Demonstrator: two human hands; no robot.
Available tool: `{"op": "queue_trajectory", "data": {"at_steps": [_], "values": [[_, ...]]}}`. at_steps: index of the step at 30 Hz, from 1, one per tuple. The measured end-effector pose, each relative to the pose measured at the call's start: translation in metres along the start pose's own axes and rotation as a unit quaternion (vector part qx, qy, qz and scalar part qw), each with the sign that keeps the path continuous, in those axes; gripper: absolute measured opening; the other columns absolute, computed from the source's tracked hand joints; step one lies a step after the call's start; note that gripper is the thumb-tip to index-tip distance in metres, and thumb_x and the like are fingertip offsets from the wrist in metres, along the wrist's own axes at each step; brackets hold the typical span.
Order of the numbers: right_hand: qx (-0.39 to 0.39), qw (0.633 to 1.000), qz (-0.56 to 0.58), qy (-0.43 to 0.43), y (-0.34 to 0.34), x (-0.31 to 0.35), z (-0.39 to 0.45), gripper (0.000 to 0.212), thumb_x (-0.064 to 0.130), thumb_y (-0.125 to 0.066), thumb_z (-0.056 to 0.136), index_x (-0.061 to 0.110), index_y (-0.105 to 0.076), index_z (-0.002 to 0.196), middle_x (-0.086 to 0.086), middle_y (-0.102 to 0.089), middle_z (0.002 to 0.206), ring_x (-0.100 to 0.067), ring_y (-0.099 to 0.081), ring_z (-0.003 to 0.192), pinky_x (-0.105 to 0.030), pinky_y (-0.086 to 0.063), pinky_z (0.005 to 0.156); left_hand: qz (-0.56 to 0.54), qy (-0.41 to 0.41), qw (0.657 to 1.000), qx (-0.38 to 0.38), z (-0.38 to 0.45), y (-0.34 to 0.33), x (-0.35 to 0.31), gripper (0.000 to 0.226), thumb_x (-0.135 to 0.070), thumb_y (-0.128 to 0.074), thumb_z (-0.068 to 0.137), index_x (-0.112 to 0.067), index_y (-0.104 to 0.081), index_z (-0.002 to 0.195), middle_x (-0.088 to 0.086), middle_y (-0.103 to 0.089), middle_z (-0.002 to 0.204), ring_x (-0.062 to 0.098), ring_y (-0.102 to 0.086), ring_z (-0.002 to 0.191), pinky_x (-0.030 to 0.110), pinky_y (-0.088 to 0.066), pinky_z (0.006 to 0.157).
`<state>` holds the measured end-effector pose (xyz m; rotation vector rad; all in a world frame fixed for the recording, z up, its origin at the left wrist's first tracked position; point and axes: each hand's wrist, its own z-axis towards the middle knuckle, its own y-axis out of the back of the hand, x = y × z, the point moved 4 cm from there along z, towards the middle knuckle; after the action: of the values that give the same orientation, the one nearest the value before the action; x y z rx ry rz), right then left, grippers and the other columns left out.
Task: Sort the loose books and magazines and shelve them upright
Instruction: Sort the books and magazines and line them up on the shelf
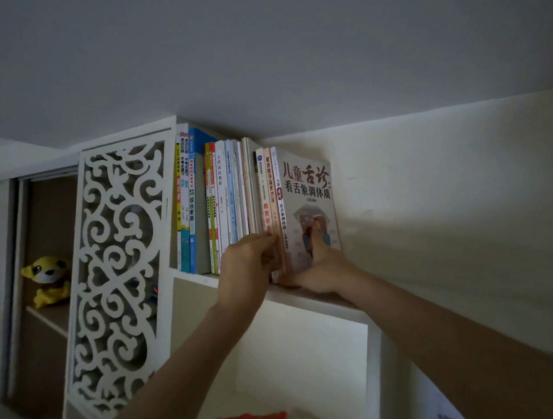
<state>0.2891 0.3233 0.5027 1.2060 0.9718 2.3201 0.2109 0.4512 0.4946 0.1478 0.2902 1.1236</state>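
1. Row of books (pixel 224 203) stands upright on the top shelf (pixel 315 296), centre of frame. The end book (pixel 307 207) with its cover showing sits at the row's right end, leaning a bit right, with nothing beyond it but bare shelf and wall.
2. Left hand (pixel 246 265): fingers curled, pinching the lower spines beside that end book. Right hand (pixel 321 269): clamped on the end book's lower corner, thumb up on the cover.
3. Risk: no bookend (wall is apart from the row), so on release the end books likely tip right and slide flat.
4. Risk: the grip is low and overhead; a pull outward could drag the neighbours off the shelf edge.
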Motion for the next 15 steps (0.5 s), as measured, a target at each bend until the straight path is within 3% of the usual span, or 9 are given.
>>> {"op": "queue_trajectory", "data": {"at_steps": [2, 4, 5, 6, 8, 11, 13, 15], "values": [[0.018, 1.000, -0.004, 0.008, 0.002, 0.004, -0.008, 0.130, 0.054, -0.082, 0.062, 0.030, 0.007, 0.153, 0.006, -0.045, 0.144, -0.021, -0.046, 0.130, -0.031, -0.039, 0.106, -0.019, 0.014, 1.000, 0.005, -0.002, 0.003, 0.000, 0.041, 0.007, -0.077, 0.071, -0.009, -0.072, 0.108, 0.006, -0.072, 0.098, 0.018, -0.070, 0.079, 0.015, -0.055, 0.075], [0.046, 0.998, 0.012, 0.040, 0.012, 0.006, -0.027, 0.112, 0.060, -0.081, 0.058, 0.032, -0.024, 0.150, 0.009, -0.054, 0.136, -0.016, -0.052, 0.125, -0.034, -0.043, 0.106, -0.059, 0.038, 0.998, 0.007, -0.009, 0.008, -0.002, 0.036, 0.006, -0.077, 0.072, -0.007, -0.073, 0.105, 0.007, -0.072, 0.095, 0.018, -0.069, 0.078, 0.033, -0.060, 0.077], [0.053, 0.997, -0.009, 0.063, 0.019, 0.006, -0.042, 0.093, 0.057, -0.080, 0.063, 0.031, -0.040, 0.143, 0.009, -0.057, 0.133, -0.013, -0.054, 0.121, -0.031, -0.043, 0.104, -0.073, 0.046, 0.996, 0.003, -0.015, 0.012, -0.007, 0.032, 0.003, -0.076, 0.075, -0.008, -0.073, 0.104, 0.006, -0.072, 0.095, 0.015, -0.069, 0.078, 0.035, -0.060, 0.077], [0.045, 0.993, -0.051, 0.094, 0.029, 0.005, -0.062, 0.072, 0.050, -0.077, 0.072, 0.027, -0.052, 0.136, 0.006, -0.060, 0.131, -0.013, -0.056, 0.118, -0.026, -0.043, 0.102, -0.081, 0.051, 0.995, -0.003, -0.025, 0.016, -0.013, 0.028, -0.001, -0.074, 0.079, -0.010, -0.072, 0.105, 0.004, -0.072, 0.097, 0.012, -0.068, 0.079, 0.033, -0.059, 0.078], [-0.049, 0.968, -0.145, 0.201, 0.052, 0.000, -0.110, 0.040, 0.034, -0.067, 0.087, 0.018, -0.064, 0.123, -0.001, -0.064, 0.125, -0.016, -0.059, 0.114, -0.026, -0.045, 0.098, -0.097, 0.056, 0.994, -0.015, -0.055, 0.024, -0.035, 0.020, -0.010, -0.070, 0.086, -0.016, -0.071, 0.105, -0.003, -0.071, 0.099, 0.007, -0.067, 0.082, 0.023, -0.056, 0.078], [-0.143, 0.908, -0.201, 0.339, 0.073, -0.039, -0.213, 0.022, 0.013, -0.057, 0.090, 0.011, -0.072, 0.106, -0.004, -0.069, 0.112, -0.019, -0.063, 0.105, -0.035, -0.048, 0.095, -0.117, 0.044, 0.992, -0.018, -0.122, 0.025, -0.087, 0.015, -0.017, -0.067, 0.088, -0.019, -0.068, 0.103, -0.011, -0.067, 0.094, 0.004, -0.063, 0.080, 0.015, -0.049, 0.073], [-0.108, 0.911, -0.246, 0.312, 0.075, -0.099, -0.282, 0.020, 0.009, -0.056, 0.091, 0.012, -0.071, 0.105, -0.003, -0.068, 0.112, -0.018, -0.062, 0.105, -0.035, -0.048, 0.094, -0.159, 0.035, 0.986, 0.039, -0.179, 0.002, -0.127, 0.013, -0.014, -0.067, 0.087, -0.014, -0.068, 0.100, -0.008, -0.066, 0.087, 0.007, -0.061, 0.073, 0.017, -0.049, 0.068], [-0.029, 0.943, -0.279, 0.179, 0.073, -0.180, -0.347, 0.024, 0.012, -0.060, 0.090, 0.018, -0.068, 0.112, -0.001, -0.064, 0.119, -0.018, -0.059, 0.110, -0.039, -0.049, 0.094, -0.195, 0.015, 0.971, 0.134, -0.241, -0.039, -0.171, 0.012, -0.012, -0.067, 0.086, -0.012, -0.068, 0.098, -0.006, -0.066, 0.083, 0.009, -0.060, 0.069, 0.023, -0.052, 0.066]]}}
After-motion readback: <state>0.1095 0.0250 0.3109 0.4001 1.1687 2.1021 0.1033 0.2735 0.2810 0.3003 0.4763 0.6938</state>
